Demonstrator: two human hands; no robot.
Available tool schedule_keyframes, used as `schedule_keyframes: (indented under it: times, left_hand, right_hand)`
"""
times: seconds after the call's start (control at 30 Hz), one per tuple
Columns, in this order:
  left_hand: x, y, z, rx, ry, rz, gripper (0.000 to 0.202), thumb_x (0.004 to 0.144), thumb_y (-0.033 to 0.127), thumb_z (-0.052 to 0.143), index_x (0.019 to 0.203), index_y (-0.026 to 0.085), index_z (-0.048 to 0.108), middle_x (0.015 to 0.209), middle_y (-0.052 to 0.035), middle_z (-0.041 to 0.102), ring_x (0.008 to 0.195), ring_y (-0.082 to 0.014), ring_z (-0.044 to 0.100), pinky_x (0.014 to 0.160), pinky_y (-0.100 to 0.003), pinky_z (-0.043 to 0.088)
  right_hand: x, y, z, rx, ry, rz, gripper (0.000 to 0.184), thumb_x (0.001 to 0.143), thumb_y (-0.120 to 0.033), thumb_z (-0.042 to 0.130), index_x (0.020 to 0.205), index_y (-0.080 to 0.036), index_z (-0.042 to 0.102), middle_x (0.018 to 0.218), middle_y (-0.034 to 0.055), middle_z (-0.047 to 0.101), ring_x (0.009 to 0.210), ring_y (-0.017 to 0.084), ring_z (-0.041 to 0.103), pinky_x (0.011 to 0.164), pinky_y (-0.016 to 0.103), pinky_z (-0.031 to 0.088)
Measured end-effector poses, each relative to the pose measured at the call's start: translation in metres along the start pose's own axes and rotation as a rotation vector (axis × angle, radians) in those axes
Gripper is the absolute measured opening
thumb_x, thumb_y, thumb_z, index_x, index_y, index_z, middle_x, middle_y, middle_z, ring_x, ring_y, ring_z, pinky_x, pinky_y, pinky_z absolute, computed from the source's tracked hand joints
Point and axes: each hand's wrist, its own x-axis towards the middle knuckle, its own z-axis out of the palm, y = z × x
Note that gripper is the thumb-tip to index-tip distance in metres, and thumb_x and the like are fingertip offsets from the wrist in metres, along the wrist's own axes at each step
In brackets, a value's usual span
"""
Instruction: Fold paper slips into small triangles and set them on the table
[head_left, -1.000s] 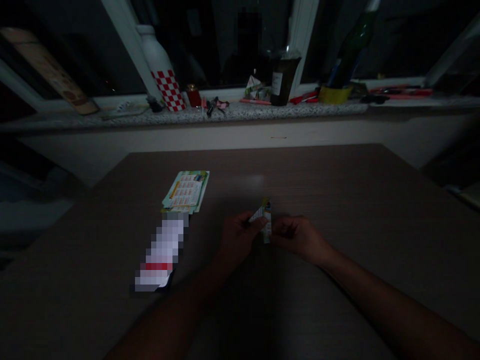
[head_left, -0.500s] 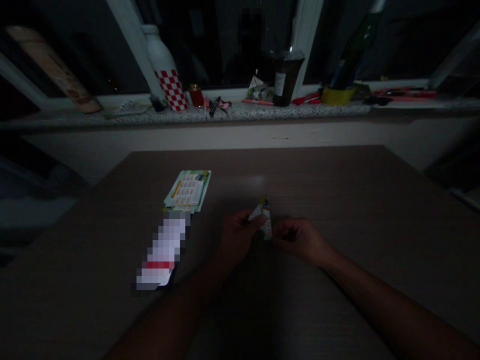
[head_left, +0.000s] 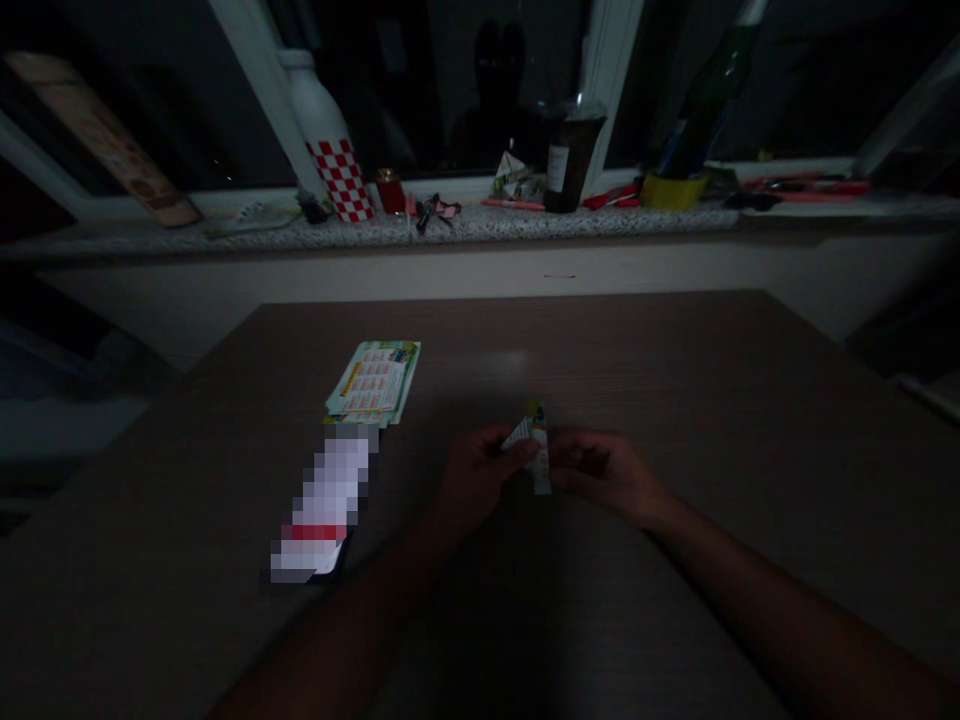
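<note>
A small folded paper [head_left: 541, 465], printed in white, green and yellow, is held just above the table. My left hand [head_left: 480, 475] pinches it from the left, thumb on top and fingers beneath. My right hand [head_left: 611, 475] is curled at its right edge, with thumb and fingertips touching that side; the exact contact is dark. Left of the hands lies a stack of printed calendar cards [head_left: 375, 380]. Nearer to me is a phone [head_left: 326, 510] with a bright, pixelated screen.
The brown wooden table [head_left: 712, 400] meets a wall below a speckled stone sill [head_left: 480, 228]. Along the sill stand a red-checked white bottle [head_left: 334, 150], a small red jar [head_left: 389, 192], a dark plastic cup [head_left: 571, 160], a green bottle [head_left: 709, 95] and a tan cylinder [head_left: 105, 140].
The folded paper has shifted slightly right and toward me with my left hand. My right hand's fingers have spread a little and come up along its right edge.
</note>
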Motion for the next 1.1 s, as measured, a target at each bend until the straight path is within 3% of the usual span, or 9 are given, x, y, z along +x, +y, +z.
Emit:
schedule_keyframes:
  times: [0.13,0.27,0.37,0.77,1.1]
  left_hand:
    - [-0.002,-0.003,0.001,0.143,-0.124,0.021,0.027,0.075,0.040,0.065,0.075,0.013,0.068,0.067,-0.0008,0.063,0.062,-0.0125,0.055,0.058,-0.022,0.039]
    - [-0.004,0.000,0.002,0.340,-0.136,0.095,0.027,0.079,0.040,0.060,0.076,0.015,0.068,0.068,-0.0011,0.063,0.064,-0.0136,0.056,0.057,-0.022,0.038]
    - [-0.005,0.004,0.002,0.503,-0.142,0.198,0.025,0.082,0.037,0.057,0.072,0.015,0.066,0.068,-0.0012,0.063,0.065,-0.0138,0.056,0.060,-0.023,0.040]
    - [-0.002,0.001,-0.008,0.869,-0.055,0.706,0.015,0.086,0.023,0.051,0.082,0.015,0.063,0.079,-0.0048,0.063,0.075,-0.0147,0.058,0.069,-0.027,0.047]
    - [-0.003,0.000,-0.011,0.974,0.082,0.864,0.014,0.082,0.019,0.056,0.094,0.018,0.064,0.090,-0.0061,0.063,0.084,-0.0168,0.057,0.076,-0.031,0.049]
  right_hand:
    - [0.003,0.001,-0.001,0.024,0.143,-0.065,0.022,0.074,-0.039,0.069,0.078,-0.018,0.065,0.069,0.0016,0.064,0.061,0.012,0.058,0.058,0.025,0.046]
    - [0.004,0.000,0.000,0.035,0.261,-0.098,0.023,0.069,-0.037,0.073,0.076,-0.018,0.064,0.061,-0.0004,0.062,0.052,0.010,0.054,0.050,0.022,0.043]
    - [0.002,-0.002,-0.001,-0.001,0.270,-0.147,0.023,0.069,-0.036,0.073,0.077,-0.017,0.064,0.062,0.0006,0.063,0.052,0.010,0.055,0.049,0.022,0.043]
    - [-0.003,-0.008,-0.003,-0.248,0.318,-0.293,0.010,0.072,-0.025,0.071,0.079,-0.018,0.068,0.062,0.0010,0.067,0.053,0.011,0.059,0.048,0.021,0.045]
    - [-0.004,-0.013,-0.002,-0.170,0.349,-0.264,0.006,0.072,-0.024,0.070,0.072,-0.018,0.067,0.063,0.0005,0.068,0.055,0.011,0.061,0.051,0.020,0.047]
